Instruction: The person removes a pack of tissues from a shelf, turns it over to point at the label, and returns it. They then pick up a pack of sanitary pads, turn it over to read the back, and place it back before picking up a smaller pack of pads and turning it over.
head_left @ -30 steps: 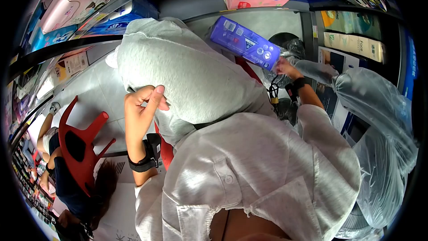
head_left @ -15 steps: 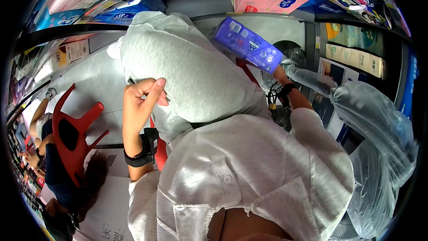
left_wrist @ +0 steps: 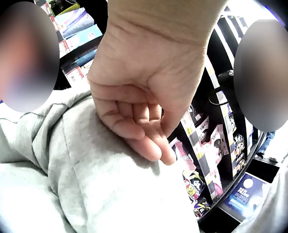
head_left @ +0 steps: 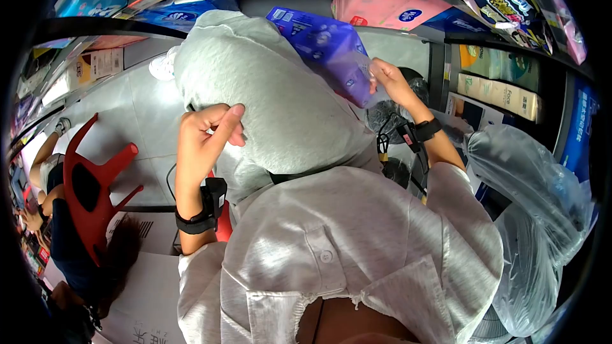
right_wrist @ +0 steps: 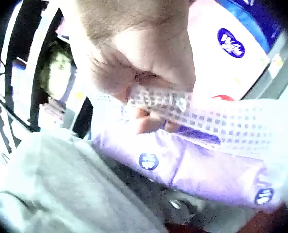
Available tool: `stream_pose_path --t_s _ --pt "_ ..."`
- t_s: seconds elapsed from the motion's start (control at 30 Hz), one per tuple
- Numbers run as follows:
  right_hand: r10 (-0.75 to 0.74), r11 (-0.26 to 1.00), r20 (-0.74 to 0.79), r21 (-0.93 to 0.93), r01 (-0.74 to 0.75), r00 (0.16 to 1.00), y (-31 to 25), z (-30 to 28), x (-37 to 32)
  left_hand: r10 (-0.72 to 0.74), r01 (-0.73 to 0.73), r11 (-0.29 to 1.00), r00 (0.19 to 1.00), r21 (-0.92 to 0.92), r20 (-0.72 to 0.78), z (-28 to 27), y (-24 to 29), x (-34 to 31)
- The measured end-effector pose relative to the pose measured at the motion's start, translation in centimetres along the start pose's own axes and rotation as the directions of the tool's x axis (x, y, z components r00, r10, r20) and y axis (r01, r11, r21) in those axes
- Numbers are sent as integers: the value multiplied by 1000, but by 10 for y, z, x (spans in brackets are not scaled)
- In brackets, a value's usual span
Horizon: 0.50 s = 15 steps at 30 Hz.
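Note:
A purple package [head_left: 322, 44] tilts beside the person's grey-clad knee in the head view. The right hand [head_left: 394, 83] holds it at its right end, by its clear wrapping. Seen from the right wrist, the fingers of that hand [right_wrist: 139, 63] curl round a white-checked plastic strip on top of the lilac-looking package [right_wrist: 207, 170]. The left hand [head_left: 207, 134] rests against the grey trouser leg [head_left: 268, 102], its fingers loosely curled and nothing in it. In the left wrist view the same hand [left_wrist: 139, 92] hangs over the cloth [left_wrist: 95, 165], palm partly showing.
Shelves with a pink package [head_left: 389, 3] and blue packages [head_left: 185, 13] run along the top. Cream packs [head_left: 500, 94] fill a shelf at the right, near a clear plastic bag [head_left: 529, 185]. A red chair [head_left: 95, 191] and another person are at the left.
The purple package has moved up and left and turned, showing another side. My right hand has risen with it, toward the upper left. My left hand stays at the leg.

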State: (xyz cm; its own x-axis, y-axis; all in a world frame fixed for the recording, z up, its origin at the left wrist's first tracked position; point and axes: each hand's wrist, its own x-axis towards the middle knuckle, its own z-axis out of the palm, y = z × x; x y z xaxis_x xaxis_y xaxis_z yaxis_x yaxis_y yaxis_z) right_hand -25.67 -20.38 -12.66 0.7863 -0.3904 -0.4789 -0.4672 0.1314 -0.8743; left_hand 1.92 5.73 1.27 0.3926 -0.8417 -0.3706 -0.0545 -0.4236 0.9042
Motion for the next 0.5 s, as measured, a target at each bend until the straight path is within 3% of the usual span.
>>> stream_pose_path --t_s 0.1,0.13,0.3,0.37,0.5 --pt "-114 988 -92 -115 103 989 -49 17 18 19 -20 998 1000 -58 -14 1 -2 -2" --pt "-224 955 -94 -220 199 970 -63 19 25 25 -26 998 999 -65 -20 1 -4 -2" --pt "-391 862 -42 -366 350 919 -125 43 53 53 -53 998 998 -38 -25 0 -3 -4" --pt "-538 682 29 -572 455 842 -144 51 62 56 -57 998 998 -40 -32 0 -5 -4" --pt "-557 584 55 -684 437 829 -175 60 76 73 -75 996 997 -58 -27 -3 -10 -4"
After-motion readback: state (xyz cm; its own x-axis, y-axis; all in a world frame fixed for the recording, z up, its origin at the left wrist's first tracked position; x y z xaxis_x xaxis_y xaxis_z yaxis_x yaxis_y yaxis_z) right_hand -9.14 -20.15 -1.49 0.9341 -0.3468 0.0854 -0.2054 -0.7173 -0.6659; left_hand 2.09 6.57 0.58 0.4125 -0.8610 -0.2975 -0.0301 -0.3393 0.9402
